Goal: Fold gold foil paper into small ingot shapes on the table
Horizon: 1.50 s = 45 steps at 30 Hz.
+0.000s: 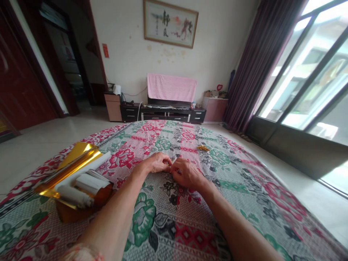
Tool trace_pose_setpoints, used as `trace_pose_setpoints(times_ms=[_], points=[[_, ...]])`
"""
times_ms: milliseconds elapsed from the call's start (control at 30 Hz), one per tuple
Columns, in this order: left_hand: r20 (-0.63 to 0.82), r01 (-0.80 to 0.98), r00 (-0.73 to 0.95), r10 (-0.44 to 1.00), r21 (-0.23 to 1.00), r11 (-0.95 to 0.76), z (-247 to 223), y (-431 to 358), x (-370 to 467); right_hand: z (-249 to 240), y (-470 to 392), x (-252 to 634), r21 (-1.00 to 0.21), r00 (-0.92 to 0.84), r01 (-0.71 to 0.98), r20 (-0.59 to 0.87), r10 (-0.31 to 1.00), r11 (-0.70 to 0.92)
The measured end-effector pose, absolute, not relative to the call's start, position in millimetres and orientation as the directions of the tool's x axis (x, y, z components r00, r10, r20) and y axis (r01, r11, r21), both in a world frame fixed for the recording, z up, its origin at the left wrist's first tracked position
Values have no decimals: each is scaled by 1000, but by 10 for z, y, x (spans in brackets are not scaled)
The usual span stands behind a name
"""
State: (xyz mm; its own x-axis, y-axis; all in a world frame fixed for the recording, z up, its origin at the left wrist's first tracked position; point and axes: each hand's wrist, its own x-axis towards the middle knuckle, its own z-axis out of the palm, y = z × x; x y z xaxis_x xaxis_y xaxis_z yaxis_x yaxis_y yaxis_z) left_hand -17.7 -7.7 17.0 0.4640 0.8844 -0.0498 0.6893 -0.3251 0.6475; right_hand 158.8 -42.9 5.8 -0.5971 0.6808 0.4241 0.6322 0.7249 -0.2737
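Note:
My left hand (158,162) and my right hand (186,172) meet over the middle of the flowered cloth (187,136). Fingers on both are closed in a pinch, tips nearly touching. Whatever they hold between them is too small and hidden to name. Beyond my right hand lies a small crumpled gold piece (203,148), apart from it. Left of my left forearm rest shiny gold foil sheets (78,156), partly rolled, with white rolls (74,195) lying among them.
The cloth covers a broad rounded surface before me. Past its far edge stands a low dark cabinet (165,115) with a pink towel (171,87) draped over something on it. A purple curtain (261,54) and large window are at right, a red door (21,76) at left.

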Motion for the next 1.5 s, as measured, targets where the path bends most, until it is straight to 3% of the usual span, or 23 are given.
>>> trace_pose_setpoints(times_ms=[400,967,1500], points=[[-106,704,485,868,637,-315,195,-72,-218,25,-366,1526,-370,-457,712,400,795,596],[-97,718,492,865,607,-341,193,-67,-208,44,-313,1476,-233,-439,811,364,822,536],[-100,725,489,866,599,-340,181,-57,-204,59,-314,1462,-258,-408,823,350,843,506]])
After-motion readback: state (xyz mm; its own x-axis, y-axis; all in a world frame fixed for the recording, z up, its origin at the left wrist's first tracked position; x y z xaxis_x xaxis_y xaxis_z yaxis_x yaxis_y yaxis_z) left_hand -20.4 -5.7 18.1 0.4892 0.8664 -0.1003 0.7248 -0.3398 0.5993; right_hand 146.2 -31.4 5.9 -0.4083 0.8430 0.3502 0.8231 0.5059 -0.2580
